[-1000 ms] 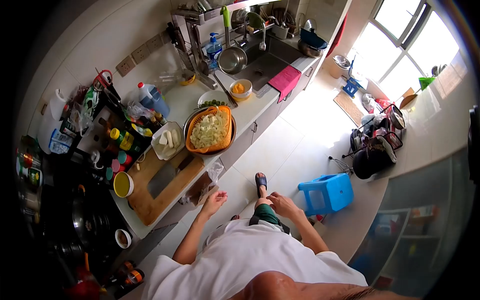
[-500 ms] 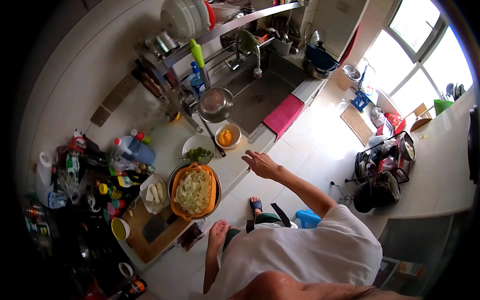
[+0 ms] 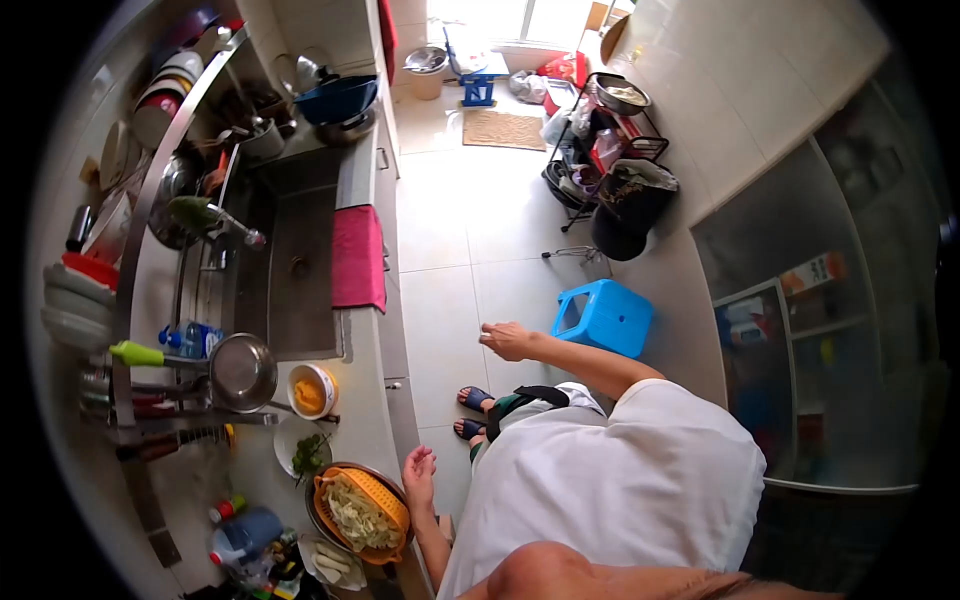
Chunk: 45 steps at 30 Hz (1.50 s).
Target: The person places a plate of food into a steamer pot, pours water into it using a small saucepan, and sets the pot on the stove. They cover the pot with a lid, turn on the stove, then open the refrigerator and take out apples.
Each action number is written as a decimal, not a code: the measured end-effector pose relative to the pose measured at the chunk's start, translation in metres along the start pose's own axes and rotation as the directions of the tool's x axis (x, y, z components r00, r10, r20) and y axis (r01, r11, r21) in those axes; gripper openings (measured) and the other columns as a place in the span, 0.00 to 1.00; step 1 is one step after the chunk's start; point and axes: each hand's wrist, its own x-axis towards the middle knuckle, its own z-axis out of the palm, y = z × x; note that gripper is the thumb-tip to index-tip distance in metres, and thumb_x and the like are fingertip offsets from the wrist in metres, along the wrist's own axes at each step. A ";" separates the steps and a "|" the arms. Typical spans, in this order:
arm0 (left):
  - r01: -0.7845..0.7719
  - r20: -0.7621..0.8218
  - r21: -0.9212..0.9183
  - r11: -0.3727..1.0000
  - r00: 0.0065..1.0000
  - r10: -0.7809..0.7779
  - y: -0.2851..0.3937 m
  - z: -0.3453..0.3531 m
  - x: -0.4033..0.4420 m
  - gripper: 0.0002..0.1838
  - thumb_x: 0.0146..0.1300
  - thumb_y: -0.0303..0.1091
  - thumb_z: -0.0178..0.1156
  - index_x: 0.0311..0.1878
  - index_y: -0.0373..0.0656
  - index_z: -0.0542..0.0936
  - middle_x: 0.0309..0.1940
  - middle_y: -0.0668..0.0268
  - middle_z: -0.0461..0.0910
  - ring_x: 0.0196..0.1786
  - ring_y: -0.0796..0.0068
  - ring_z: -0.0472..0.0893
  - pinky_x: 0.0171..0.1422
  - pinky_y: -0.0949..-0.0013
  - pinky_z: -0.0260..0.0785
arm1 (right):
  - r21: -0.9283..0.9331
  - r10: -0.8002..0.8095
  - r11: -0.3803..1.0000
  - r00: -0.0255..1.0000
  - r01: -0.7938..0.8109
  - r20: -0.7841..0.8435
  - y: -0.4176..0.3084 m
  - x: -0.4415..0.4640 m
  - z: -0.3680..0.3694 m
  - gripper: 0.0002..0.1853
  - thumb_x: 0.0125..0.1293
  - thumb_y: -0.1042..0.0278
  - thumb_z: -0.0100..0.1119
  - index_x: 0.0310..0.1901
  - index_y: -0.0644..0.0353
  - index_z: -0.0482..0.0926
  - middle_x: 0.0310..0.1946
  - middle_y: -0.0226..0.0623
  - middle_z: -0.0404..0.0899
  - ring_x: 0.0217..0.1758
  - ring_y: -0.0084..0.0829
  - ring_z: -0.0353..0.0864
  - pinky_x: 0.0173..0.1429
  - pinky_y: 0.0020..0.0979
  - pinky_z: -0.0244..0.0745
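My right hand [image 3: 507, 340] hangs over the tiled floor with loosely bent fingers and holds nothing visible. The blue stool [image 3: 606, 318] stands beyond its wrist. Beside the counter's edge is my left hand [image 3: 420, 478], palm partly turned up, fingers slightly curled and apart, nothing in it. Nearest to it is an orange basket [image 3: 385, 497] of chopped pale cabbage [image 3: 357, 515], set in a metal bowl [image 3: 325, 522]. Behind these stand a white plate [image 3: 287, 447] with green fruit or leaves [image 3: 310, 456] and a white bowl [image 3: 300, 378] with something orange inside.
A sink [image 3: 300, 270] with a pink cloth [image 3: 357, 258] over its front edge lies along the left. A metal pan [image 3: 243, 373] with a green handle rests by the rack. A loaded black cart [image 3: 610, 150] stands at the right, with a whisk [image 3: 572, 253] sticking out.
The view has swung right, so the counter now runs down the left side. My right hand has moved off the counter's edge to over the floor. Both feet and the whole stool now show.
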 end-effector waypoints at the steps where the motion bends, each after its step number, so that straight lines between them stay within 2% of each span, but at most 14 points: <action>1: -0.013 0.052 -0.051 0.999 0.999 0.015 -0.006 0.000 0.020 0.18 0.65 0.32 0.56 0.57 0.39 0.70 0.49 0.65 0.76 0.51 0.74 0.76 0.54 0.71 0.68 | 0.009 0.070 0.997 0.997 -0.070 -0.023 0.035 -0.019 0.014 0.10 0.63 0.71 0.46 0.43 0.61 0.73 0.46 0.48 0.70 0.45 0.46 0.78 0.45 0.43 0.75; 6: -0.147 0.113 0.365 0.920 0.987 0.112 0.056 0.070 0.058 0.19 0.64 0.31 0.57 0.57 0.37 0.71 0.49 0.64 0.77 0.50 0.75 0.77 0.53 0.72 0.69 | 0.014 0.401 0.915 0.911 -0.404 0.095 0.175 -0.105 0.052 0.12 0.55 0.73 0.53 0.42 0.63 0.76 0.50 0.52 0.71 0.45 0.48 0.79 0.46 0.43 0.77; 8: -0.152 0.118 0.332 0.931 0.986 0.118 0.064 0.094 0.076 0.19 0.63 0.31 0.58 0.57 0.36 0.71 0.49 0.63 0.77 0.50 0.76 0.77 0.53 0.73 0.69 | 0.051 0.528 0.828 0.808 -0.558 0.263 0.211 -0.121 0.052 0.18 0.56 0.72 0.50 0.51 0.60 0.73 0.53 0.49 0.68 0.56 0.50 0.71 0.56 0.43 0.71; 13: -0.177 0.094 0.320 0.931 0.983 0.155 0.059 0.156 0.146 0.18 0.63 0.30 0.59 0.55 0.36 0.73 0.47 0.63 0.78 0.49 0.76 0.77 0.53 0.73 0.70 | 0.021 0.529 0.805 0.734 -0.593 0.427 0.328 -0.116 0.097 0.23 0.50 0.70 0.53 0.52 0.59 0.78 0.48 0.50 0.79 0.53 0.44 0.77 0.56 0.38 0.74; 16: -0.118 0.066 0.339 0.933 0.993 0.101 0.072 0.203 0.186 0.18 0.63 0.31 0.59 0.55 0.37 0.73 0.47 0.64 0.78 0.49 0.75 0.77 0.54 0.72 0.70 | 0.102 0.500 0.781 0.715 -0.616 0.489 0.360 -0.103 0.056 0.23 0.54 0.69 0.54 0.54 0.61 0.76 0.51 0.49 0.76 0.54 0.47 0.75 0.58 0.39 0.72; 19: -0.060 0.168 0.104 0.993 0.985 0.041 0.093 0.255 0.232 0.18 0.63 0.31 0.59 0.55 0.37 0.73 0.47 0.64 0.79 0.49 0.75 0.77 0.54 0.72 0.70 | 0.202 0.437 0.849 0.864 -0.488 0.249 0.404 -0.079 0.015 0.21 0.55 0.68 0.55 0.52 0.61 0.76 0.50 0.50 0.76 0.55 0.47 0.73 0.60 0.39 0.69; 23: -0.147 0.181 0.313 0.938 0.979 0.093 0.129 0.315 0.290 0.18 0.63 0.31 0.59 0.55 0.37 0.74 0.47 0.63 0.79 0.49 0.74 0.78 0.55 0.70 0.70 | 0.328 0.476 0.829 0.879 -0.453 0.013 0.469 -0.045 -0.023 0.18 0.56 0.67 0.56 0.48 0.61 0.77 0.46 0.51 0.76 0.54 0.47 0.73 0.60 0.40 0.68; 27: -0.208 0.226 0.433 0.877 0.967 0.118 0.181 0.351 0.328 0.17 0.63 0.31 0.58 0.54 0.38 0.74 0.46 0.63 0.79 0.48 0.74 0.78 0.54 0.70 0.70 | 0.386 0.585 0.758 0.810 -0.526 -0.045 0.510 -0.019 -0.042 0.17 0.55 0.67 0.56 0.47 0.61 0.78 0.47 0.51 0.76 0.53 0.48 0.74 0.59 0.41 0.69; 30: -0.182 0.235 0.467 0.865 0.969 0.077 0.206 0.360 0.361 0.16 0.63 0.31 0.58 0.53 0.38 0.74 0.46 0.63 0.79 0.48 0.74 0.78 0.53 0.71 0.70 | 0.383 0.648 0.679 0.756 -0.627 0.089 0.523 -0.003 -0.036 0.17 0.56 0.68 0.56 0.48 0.61 0.78 0.47 0.51 0.76 0.54 0.48 0.74 0.60 0.40 0.69; 31: -0.209 0.258 0.474 0.855 0.962 0.092 0.209 0.360 0.377 0.16 0.63 0.31 0.58 0.53 0.38 0.75 0.45 0.63 0.79 0.48 0.74 0.78 0.52 0.71 0.71 | 0.346 0.626 0.670 0.751 -0.657 0.212 0.529 0.003 -0.033 0.19 0.57 0.70 0.52 0.52 0.57 0.77 0.52 0.51 0.73 0.57 0.48 0.72 0.63 0.39 0.67; 34: -0.155 0.294 0.453 0.878 0.956 0.018 0.222 0.363 0.432 0.17 0.62 0.31 0.59 0.53 0.38 0.75 0.45 0.63 0.79 0.47 0.74 0.78 0.52 0.71 0.71 | 0.294 0.557 0.717 0.773 -0.632 0.303 0.537 0.019 -0.035 0.21 0.55 0.69 0.53 0.52 0.58 0.77 0.53 0.53 0.72 0.58 0.49 0.71 0.63 0.39 0.67; 40: -0.146 0.354 0.463 0.874 0.935 -0.031 0.311 0.413 0.553 0.18 0.62 0.32 0.59 0.54 0.38 0.75 0.46 0.63 0.79 0.47 0.73 0.79 0.52 0.71 0.71 | 0.275 0.589 0.684 0.734 -0.676 0.339 0.603 0.060 -0.087 0.21 0.53 0.67 0.56 0.50 0.62 0.78 0.47 0.51 0.78 0.53 0.47 0.75 0.60 0.40 0.70; 43: -0.253 0.390 0.401 0.881 0.917 0.086 0.374 0.442 0.610 0.17 0.62 0.31 0.60 0.53 0.39 0.75 0.45 0.64 0.79 0.45 0.76 0.78 0.50 0.72 0.71 | 0.291 0.604 0.668 0.728 -0.685 0.326 0.635 0.090 -0.153 0.20 0.53 0.67 0.56 0.50 0.62 0.77 0.46 0.51 0.79 0.52 0.47 0.76 0.59 0.39 0.70; 45: -0.298 0.396 0.383 0.874 0.908 0.136 0.416 0.460 0.651 0.16 0.61 0.30 0.60 0.52 0.39 0.76 0.44 0.65 0.80 0.45 0.77 0.79 0.49 0.73 0.71 | 0.423 0.656 0.625 0.736 -0.656 0.171 0.660 0.123 -0.193 0.19 0.54 0.68 0.55 0.48 0.63 0.78 0.46 0.51 0.78 0.51 0.47 0.77 0.58 0.39 0.71</action>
